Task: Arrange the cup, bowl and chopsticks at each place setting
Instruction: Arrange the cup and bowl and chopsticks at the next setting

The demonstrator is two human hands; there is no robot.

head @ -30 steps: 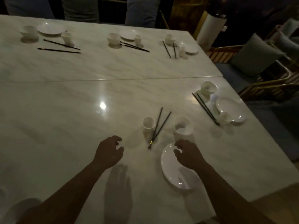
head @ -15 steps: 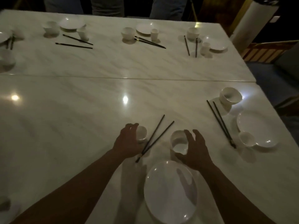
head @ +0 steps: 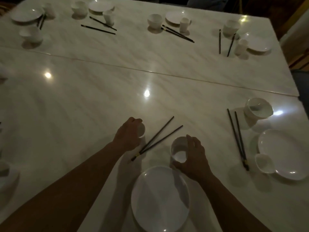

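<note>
Chopsticks (head: 158, 139), a dark pair with pale bands near their handle ends, lie splayed in a narrow V on the glossy pale marble table (head: 83, 106), just beyond a round white ceramic plate (head: 160, 198) at the near edge. To their right, the right hand (head: 194, 159) grips a small white ceramic bowl (head: 179, 148), thumb at its near rim and fingers curled over the far side. The bowl sits just past the plate's rim; whether it is lifted off the table cannot be told. To the left of the chopsticks, the left hand (head: 128, 136) is wrapped round a small white cup (head: 141, 130), hiding most of it.

Further right is a second setting: another dark pair of chopsticks (head: 237, 139) lying almost parallel, a tilted white bowl (head: 259, 108) beyond them, a second white plate (head: 284, 153), and a white cup (head: 265, 163) on its side against that plate's near rim.

Along the far edge stand more settings, each with bowl, plate, cup and loose chopsticks; one such far bowl (head: 154, 20) stands left of its own plate.
</note>
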